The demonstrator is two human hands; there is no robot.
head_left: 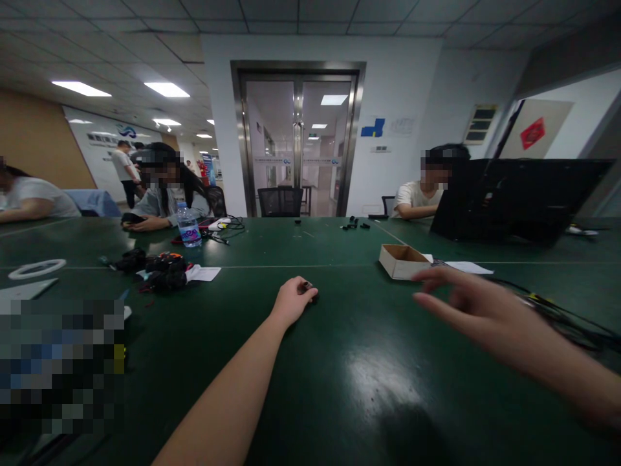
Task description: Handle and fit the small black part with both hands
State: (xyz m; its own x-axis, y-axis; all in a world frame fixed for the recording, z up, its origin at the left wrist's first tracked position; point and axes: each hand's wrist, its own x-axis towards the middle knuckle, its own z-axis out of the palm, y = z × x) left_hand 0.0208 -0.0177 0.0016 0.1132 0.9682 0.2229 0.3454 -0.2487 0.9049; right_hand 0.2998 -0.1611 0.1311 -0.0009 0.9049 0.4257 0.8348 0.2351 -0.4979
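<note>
Low over the green table (339, 369), my left hand (292, 301) is closed round a small dark object (307, 287); most of it is hidden by the fingers, so its kind does not show. My right hand (456, 301) is raised above the table on the right, slightly blurred, with thumb and fingers apart and nothing between them. Just beyond its fingertips stands an open cardboard box (395, 262); whether they touch it I cannot tell. The box's inside shows bare brown walls, and its floor is mostly out of sight.
Several small black pieces (356, 224) lie farther back. Left are a water bottle (189, 226), a bundle of dark cables and gear (162, 268) and a white ring (37, 268). A large monitor (519, 197) and black cables (563, 317) occupy the right. People sit across the table.
</note>
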